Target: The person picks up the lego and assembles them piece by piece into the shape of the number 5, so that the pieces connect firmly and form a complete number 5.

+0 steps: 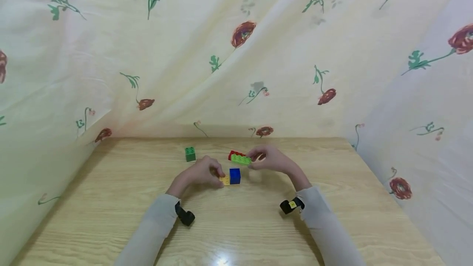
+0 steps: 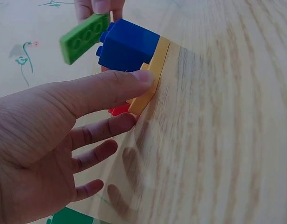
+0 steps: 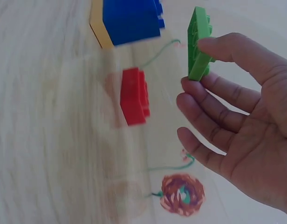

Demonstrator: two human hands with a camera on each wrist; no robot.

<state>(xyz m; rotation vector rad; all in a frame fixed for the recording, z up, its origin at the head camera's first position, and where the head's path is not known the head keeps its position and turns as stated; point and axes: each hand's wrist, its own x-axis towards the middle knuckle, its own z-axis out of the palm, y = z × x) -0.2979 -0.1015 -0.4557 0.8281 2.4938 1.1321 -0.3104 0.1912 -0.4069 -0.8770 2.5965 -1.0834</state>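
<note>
My left hand (image 1: 204,171) pinches one end of a flat yellow toy brick (image 2: 150,88) lying on the table. A taller blue brick (image 1: 235,176) stands on the yellow brick's other end, its studs uncovered. In the right hand (image 1: 271,159), a thin light green brick (image 3: 200,44) is pinched between thumb and fingers, held above the table. Under and behind that green brick in the head view lies a red brick (image 3: 133,97), touched by neither hand. A dark green brick (image 1: 190,154) sits beyond the left hand.
The wooden table (image 1: 236,225) runs back to a flowered cloth (image 1: 207,60) hanging behind it and along both sides. Black wrist cameras hang by the left (image 1: 184,215) and right (image 1: 290,205) sleeves.
</note>
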